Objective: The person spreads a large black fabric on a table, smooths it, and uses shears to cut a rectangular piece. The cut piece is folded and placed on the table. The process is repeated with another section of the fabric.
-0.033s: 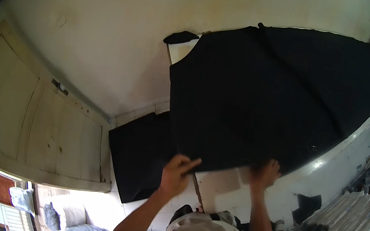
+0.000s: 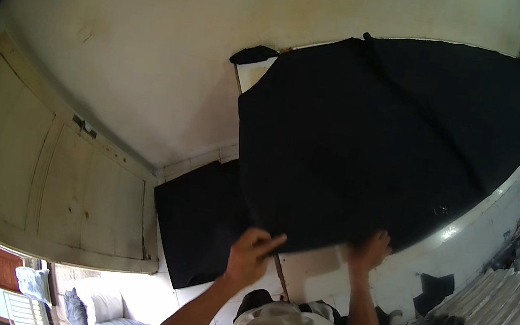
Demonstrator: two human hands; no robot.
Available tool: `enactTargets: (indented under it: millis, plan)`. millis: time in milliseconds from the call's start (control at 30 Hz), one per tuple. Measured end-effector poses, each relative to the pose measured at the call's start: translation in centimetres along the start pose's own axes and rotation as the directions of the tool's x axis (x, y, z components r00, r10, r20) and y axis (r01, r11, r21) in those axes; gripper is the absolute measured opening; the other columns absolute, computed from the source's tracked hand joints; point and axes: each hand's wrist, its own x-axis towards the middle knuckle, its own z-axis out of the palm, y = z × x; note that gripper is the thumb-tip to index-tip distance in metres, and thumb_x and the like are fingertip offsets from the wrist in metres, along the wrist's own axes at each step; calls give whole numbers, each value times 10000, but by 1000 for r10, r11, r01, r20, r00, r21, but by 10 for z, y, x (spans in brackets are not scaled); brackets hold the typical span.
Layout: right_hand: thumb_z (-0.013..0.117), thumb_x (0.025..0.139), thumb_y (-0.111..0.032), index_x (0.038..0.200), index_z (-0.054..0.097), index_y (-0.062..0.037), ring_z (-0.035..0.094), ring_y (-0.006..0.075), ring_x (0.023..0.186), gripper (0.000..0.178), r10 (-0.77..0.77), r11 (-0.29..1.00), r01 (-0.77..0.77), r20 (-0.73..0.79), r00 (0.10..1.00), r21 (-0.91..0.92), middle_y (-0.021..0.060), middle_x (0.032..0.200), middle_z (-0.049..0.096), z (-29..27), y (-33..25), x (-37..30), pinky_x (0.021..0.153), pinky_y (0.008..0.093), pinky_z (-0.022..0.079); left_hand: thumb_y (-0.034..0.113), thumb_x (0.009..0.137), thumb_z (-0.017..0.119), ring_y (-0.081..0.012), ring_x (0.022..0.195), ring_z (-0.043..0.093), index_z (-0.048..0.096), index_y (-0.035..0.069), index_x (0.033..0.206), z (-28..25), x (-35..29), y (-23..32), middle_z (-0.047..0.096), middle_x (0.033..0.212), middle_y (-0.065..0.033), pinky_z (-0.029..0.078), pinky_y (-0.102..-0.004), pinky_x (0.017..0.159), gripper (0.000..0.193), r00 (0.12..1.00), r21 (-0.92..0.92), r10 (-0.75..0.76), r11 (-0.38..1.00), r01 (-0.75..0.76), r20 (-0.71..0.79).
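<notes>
A large sheet of black cloth covers most of a pale table, with a raised fold running slantwise across its right part. At the cloth's near left corner, my left hand is closed on the edge, one finger stretched along it. Farther right on the same near edge is my right hand, its fingers bent over the cloth and partly blurred. Between my hands the cloth's edge looks slightly smeared, as if moving.
A smaller black cloth piece hangs lower, left of the table. Pale wooden cupboard doors stand at the left. Plastic-wrapped stacks lie at the lower right, near a black scrap. A dark bundle rests at the far table corner.
The view has shifted slightly. Both hands stay at the cloth's near edge and appear a little lower in the picture.
</notes>
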Motion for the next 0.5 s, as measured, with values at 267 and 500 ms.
enactTargets:
  millis: [267, 500]
  plan:
    - [805, 911, -362, 1432, 604, 6, 610, 359, 1341, 668, -89, 972, 76, 50, 995, 221, 165, 1453, 659, 62, -16, -62, 1123, 514, 466, 8, 918, 776, -284, 906, 713, 829, 130, 1249, 6, -11, -34, 714, 1045, -110, 607, -391, 819, 357, 756, -361, 129, 920, 149, 642]
    - [669, 1035, -389, 1520, 554, -3, 598, 336, 1356, 630, 265, 647, -534, 497, 827, 545, 144, 1505, 634, 51, 5, -91, 1139, 483, 478, 223, 1034, 743, -205, 964, 756, 798, 15, 1156, 37, 249, -340, 803, 1127, -145, 594, -356, 852, 247, 862, -352, -410, 793, 498, 297]
